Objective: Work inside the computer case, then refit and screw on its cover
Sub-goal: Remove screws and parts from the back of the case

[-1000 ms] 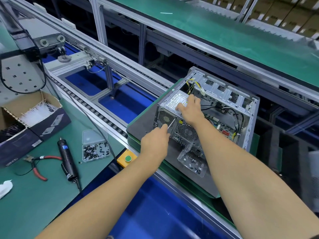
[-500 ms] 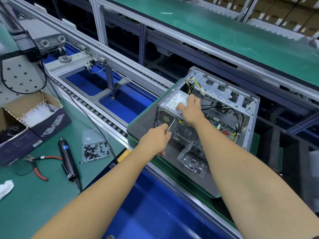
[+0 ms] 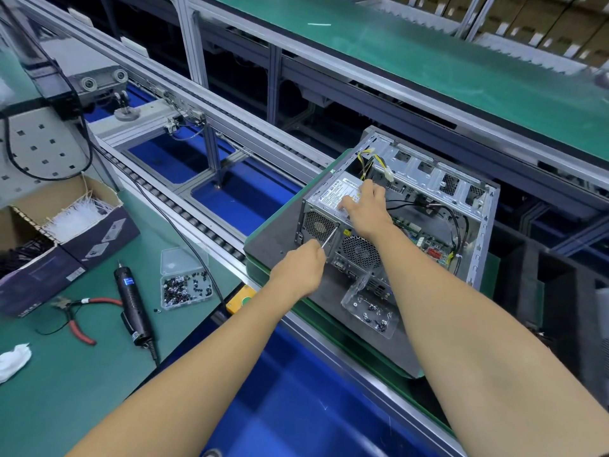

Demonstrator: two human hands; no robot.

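An open grey computer case (image 3: 474, 206) lies on a dark pallet (image 3: 280, 239) on the conveyor, its side cover off, showing cables and a circuit board. My left hand (image 3: 301, 267) grips a screwdriver (image 3: 330, 237) whose thin shaft points at the case's rear panel, beside the power supply fan grille. My right hand (image 3: 364, 209) rests flat on the labelled power supply (image 3: 333, 196) at the case's top rear corner. A clear tray of screws (image 3: 370, 308) lies on the pallet beside the case's rear panel. No cover shows.
On the green bench at left lie an electric screwdriver (image 3: 131, 305), red-handled pliers (image 3: 77, 316), a clear box of screws (image 3: 184, 285), a cardboard box of white ties (image 3: 71, 216) and a white cloth (image 3: 13, 359). A yellow box with a green button (image 3: 242, 298) sits at the rail.
My left hand has shifted slightly up toward the case with the screwdriver. The right hand stays on the power supply.
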